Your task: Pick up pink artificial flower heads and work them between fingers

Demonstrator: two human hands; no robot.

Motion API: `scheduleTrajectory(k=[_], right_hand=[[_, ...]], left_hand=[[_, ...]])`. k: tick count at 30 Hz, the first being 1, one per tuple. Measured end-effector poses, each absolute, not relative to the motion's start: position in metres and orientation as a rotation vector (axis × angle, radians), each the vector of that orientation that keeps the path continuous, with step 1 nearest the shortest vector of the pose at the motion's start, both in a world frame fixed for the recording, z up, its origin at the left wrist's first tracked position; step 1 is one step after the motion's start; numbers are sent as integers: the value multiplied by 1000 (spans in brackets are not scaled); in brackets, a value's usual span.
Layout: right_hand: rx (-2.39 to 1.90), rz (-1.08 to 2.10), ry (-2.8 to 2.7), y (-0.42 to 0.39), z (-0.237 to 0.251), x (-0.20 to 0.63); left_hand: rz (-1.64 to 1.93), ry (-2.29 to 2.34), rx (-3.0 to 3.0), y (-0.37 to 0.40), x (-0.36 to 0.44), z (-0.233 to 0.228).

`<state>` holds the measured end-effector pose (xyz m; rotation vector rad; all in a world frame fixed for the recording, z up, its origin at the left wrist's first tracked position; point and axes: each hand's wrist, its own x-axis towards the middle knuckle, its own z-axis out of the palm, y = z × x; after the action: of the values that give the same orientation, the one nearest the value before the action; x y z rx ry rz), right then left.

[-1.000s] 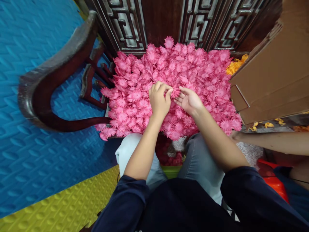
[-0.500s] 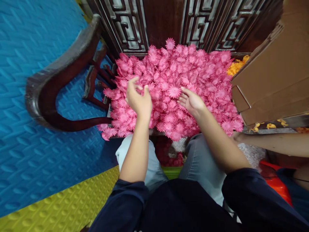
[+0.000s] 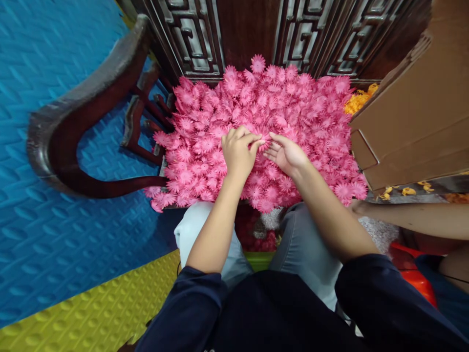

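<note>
On the pink flower heap your left hand pinches one flower — the right hand lies open, touching it.

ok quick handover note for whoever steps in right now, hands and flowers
Left hand: fingers curled, fingertips pinched on a pink flower at the middle of the pile.
Right hand: open, palm up, fingertips touching the same flower.
Pink pile: heaped in front of the knees, against the carved wooden panel.
Orange flowers: behind the cardboard box, on the right.
Another person's arm reaches in from the right.
Done: one flower gripped between both hands. Left: the rest of the pile lies loose.
</note>
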<state>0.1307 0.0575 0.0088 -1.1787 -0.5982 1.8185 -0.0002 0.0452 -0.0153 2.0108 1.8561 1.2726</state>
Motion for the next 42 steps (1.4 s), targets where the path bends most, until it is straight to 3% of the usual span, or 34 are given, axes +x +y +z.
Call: scheduleTrajectory(k=[8, 14, 19, 24, 31, 42], right_hand=[[-1183, 1843, -484, 55, 13, 130], [-1187, 1872, -436, 57, 13, 129], [-1245, 1737, -389, 60, 8, 132], [-1241, 1671, -597, 62, 3, 134], [-1167, 1729, -662, 57, 0, 127], [-1192, 1788, -589, 55, 3, 125]], left_hand=[[1460, 1696, 1860, 50, 3, -16], [1815, 1445, 1439, 48, 11, -15], [2001, 1622, 954, 55, -15, -15], [1954, 1826, 850, 53, -30, -10], [1407, 1757, 1615, 34, 1, -10], [1315, 2011, 1862, 32, 8, -13]])
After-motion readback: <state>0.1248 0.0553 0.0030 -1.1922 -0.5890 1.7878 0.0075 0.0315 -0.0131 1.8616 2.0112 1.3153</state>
